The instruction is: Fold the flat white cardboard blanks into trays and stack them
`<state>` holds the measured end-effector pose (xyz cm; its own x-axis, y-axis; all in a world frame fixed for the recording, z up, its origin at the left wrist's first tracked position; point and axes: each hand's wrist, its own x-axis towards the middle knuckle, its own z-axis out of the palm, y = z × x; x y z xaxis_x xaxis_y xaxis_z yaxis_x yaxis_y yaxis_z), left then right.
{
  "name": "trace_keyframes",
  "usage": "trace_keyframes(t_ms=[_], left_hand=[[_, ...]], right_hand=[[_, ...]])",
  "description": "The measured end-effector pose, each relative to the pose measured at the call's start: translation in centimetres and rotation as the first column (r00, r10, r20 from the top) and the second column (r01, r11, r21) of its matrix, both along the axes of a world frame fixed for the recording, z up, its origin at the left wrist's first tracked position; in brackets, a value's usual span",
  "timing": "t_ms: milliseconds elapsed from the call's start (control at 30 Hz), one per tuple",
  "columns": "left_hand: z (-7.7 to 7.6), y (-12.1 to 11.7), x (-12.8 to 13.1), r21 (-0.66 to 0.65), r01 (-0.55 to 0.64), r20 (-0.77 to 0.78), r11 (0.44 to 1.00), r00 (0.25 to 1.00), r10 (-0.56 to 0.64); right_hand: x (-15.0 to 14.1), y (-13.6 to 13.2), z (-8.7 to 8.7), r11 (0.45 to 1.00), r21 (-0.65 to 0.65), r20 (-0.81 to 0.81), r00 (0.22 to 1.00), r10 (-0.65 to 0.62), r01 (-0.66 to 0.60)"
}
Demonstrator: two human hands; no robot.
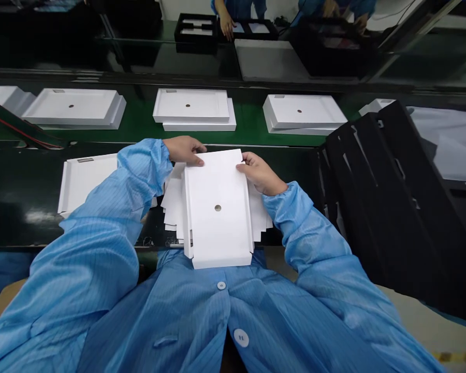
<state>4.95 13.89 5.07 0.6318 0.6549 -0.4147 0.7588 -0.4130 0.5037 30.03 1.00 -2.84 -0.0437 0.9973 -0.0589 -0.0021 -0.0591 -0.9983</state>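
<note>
A white cardboard panel (218, 233) with a small round hole lies over a shallow white box (188, 228) in front of my body, its near end folded down as a flap. My left hand (184, 150) pinches the far left corner of the panel between thumb and fingers. At the far right corner, the thumb and fingers of my right hand (262, 173) close on the panel's edge. Beneath the box, loose white card sheets (172, 202) fan out on both sides. Beside my left forearm rests another white box tray (87, 178), partly covered by the sleeve.
Stacked white boxes (194, 106) stand on a green conveyor (140, 116) beyond my hands, with more stacks left and right. A large black foam tray (396, 207) leans at my right. Across the line, a co-worker's hand (227, 25) is near black trays (196, 31).
</note>
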Motion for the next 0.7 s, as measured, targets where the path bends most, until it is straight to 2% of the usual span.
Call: trace_keyframes(t_ms=[100,200,267,400,567,700], left_hand=[[-1.0,-0.3,-2.2,-0.205,-0.059,0.066,0.977,0.995,0.073],[-1.1,-1.4,-3.2,-0.344,-0.092,0.183,0.935,0.970,0.163],[-0.9,-2.3,-3.5,-0.381,-0.130,0.244,0.915,0.941,0.235],[-0.9,-3.6,-4.2,-0.422,-0.175,0.375,0.890,0.860,0.346],[-1.9,-4.2,-5.2,-0.487,-0.161,0.438,0.858,0.805,0.400],[-2.3,-4.6,-5.3,-0.489,-0.161,0.467,0.857,0.781,0.414]], right_hand=[[0.6,-0.1,0.0,0.995,-0.082,-0.058,0.997,0.049,-0.053],[1.2,0.3,0.1,0.973,-0.147,-0.076,0.983,0.166,-0.176],[1.5,0.5,0.1,0.958,-0.176,-0.089,0.973,0.212,-0.225],[1.9,0.6,-0.1,0.957,-0.180,-0.131,0.970,0.204,-0.226],[2.3,0.3,-0.6,0.964,-0.162,-0.186,0.966,0.181,-0.212],[2.5,0.1,-0.8,0.964,-0.147,-0.199,0.962,0.189,-0.220]])
